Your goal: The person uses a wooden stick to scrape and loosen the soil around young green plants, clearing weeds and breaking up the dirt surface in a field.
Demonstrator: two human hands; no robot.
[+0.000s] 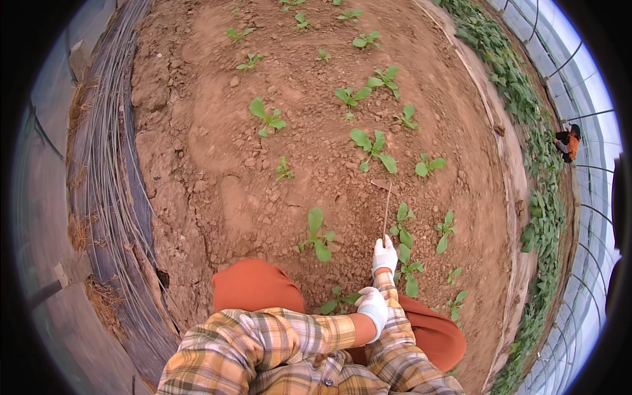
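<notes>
My right hand [384, 255], in a white knit glove, is closed around the thin wooden handle [387, 210] of a small hand hoe. The hoe's flat blade [380, 184] rests on the loose soil just below a leafy seedling [375, 149]. Also gloved in white, my left hand [373, 310] lies against my right forearm with its fingers curled; whether anything is inside them is hidden. Beneath my left wrist a seedling [337, 299] is partly covered. Another seedling [317, 236] grows ahead of my left knee, and more plants [403, 227] stand just right of the hoe.
Several more seedlings [266, 117] dot the soil bed [217, 143] ahead. Dark sheeting [140, 173] with long thin strands [106, 148] borders the left side. To the right run a pale strip [513, 182] and dense green plants [543, 212]. A person [569, 143] crouches beside the greenhouse film wall [600, 190].
</notes>
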